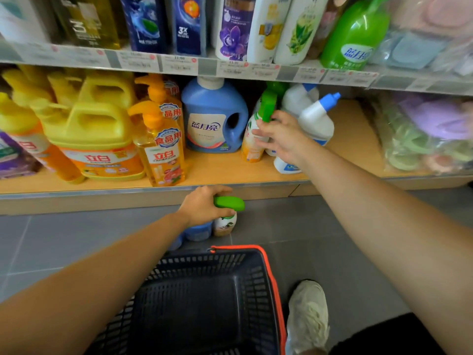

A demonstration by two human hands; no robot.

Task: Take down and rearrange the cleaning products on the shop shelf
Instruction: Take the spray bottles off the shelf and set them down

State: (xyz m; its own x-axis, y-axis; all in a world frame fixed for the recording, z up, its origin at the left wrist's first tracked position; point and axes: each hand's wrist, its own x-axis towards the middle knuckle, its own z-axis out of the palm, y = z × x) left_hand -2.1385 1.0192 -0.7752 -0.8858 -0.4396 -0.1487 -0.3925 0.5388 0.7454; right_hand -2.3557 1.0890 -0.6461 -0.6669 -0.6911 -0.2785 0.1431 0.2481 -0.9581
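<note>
My left hand [204, 204] grips the green trigger head of a spray bottle [225, 222] that stands on the grey floor beside blue-capped bottles [198, 231]. My right hand [280, 135] reaches onto the lower wooden shelf [220, 170] and closes its fingers around a second green-topped spray bottle [256, 134]. Right behind that hand a white toilet cleaner with a blue cap [318, 116] leans to the right. A blue detergent jug [213, 116] stands just left of the spray bottle.
Yellow and orange dish-soap jugs and pump bottles [102, 139] fill the shelf's left side. Bagged sponges [430, 131] lie at its right. Shampoo bottles [235, 26] line the upper shelf. A dark basket with an orange rim [275, 290] sits on the floor by my shoe [308, 319].
</note>
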